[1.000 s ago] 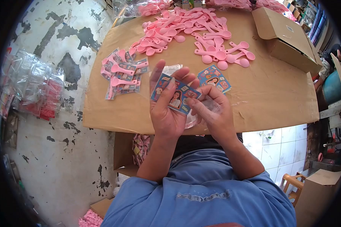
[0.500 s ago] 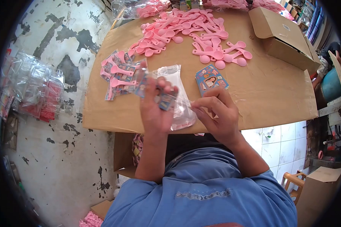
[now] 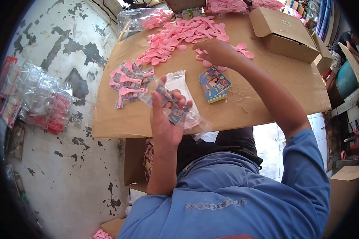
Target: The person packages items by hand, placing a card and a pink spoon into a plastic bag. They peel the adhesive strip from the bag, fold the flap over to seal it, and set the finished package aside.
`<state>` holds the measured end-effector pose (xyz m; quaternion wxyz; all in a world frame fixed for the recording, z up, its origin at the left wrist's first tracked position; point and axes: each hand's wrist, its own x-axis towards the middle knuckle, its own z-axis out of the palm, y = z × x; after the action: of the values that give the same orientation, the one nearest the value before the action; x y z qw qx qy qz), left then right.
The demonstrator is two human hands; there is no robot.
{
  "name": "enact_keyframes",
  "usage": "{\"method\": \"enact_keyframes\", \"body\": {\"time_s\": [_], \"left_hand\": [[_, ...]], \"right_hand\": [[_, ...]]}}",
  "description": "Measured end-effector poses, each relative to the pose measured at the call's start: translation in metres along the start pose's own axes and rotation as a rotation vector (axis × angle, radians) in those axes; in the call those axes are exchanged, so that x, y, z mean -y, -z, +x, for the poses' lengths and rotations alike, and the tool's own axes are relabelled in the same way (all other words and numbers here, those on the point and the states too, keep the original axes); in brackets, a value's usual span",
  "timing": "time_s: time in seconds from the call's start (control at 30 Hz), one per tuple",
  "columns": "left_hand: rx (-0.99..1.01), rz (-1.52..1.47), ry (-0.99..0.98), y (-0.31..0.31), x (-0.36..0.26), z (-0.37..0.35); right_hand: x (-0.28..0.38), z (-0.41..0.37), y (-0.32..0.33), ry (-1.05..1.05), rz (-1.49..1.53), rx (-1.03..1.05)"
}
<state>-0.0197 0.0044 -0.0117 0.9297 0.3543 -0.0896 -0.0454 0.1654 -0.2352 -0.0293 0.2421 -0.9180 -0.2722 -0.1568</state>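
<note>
My left hand (image 3: 167, 119) is closed on a blue printed card in a clear plastic bag (image 3: 174, 112), held above the near part of the table. My right hand (image 3: 219, 53) reaches over a small group of pink measuring spoons (image 3: 243, 49); its fingers point down among them and are mostly hidden. Just below it lies a stack of blue printed cards (image 3: 214, 84). Clear plastic bags (image 3: 183, 85) lie behind my left hand. To its left, several bagged cards with pink spoons on top (image 3: 127, 84) form a loose pile.
A large heap of pink spoons (image 3: 179, 34) covers the back of the brown-papered table (image 3: 259, 107). An open cardboard box (image 3: 289, 44) stands at the back right. Clear packaging (image 3: 40, 93) lies off the table to the left. Part of another person (image 3: 341, 61) shows at far right.
My right hand has left the bag by my left hand and moved up and away to the small group of spoons. My left hand still holds the bagged card.
</note>
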Motion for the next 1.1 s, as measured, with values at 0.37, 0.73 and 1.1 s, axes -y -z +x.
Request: {"method": "enact_keyframes", "body": {"time_s": [0.37,0.73,1.1], "left_hand": [[-0.055,0.036,-0.122,0.007,-0.012,-0.029],[-0.216,-0.117,-0.57,0.016,-0.028,-0.001],[-0.175,-0.087,-0.376,-0.008,0.01,0.016]], "right_hand": [[-0.001,0.03,-0.017,0.116,-0.207,0.052],[0.072,-0.134,0.08,-0.362,0.82,-0.397],[0.157,-0.162,0.007,-0.476,1.583,-0.335]]}}
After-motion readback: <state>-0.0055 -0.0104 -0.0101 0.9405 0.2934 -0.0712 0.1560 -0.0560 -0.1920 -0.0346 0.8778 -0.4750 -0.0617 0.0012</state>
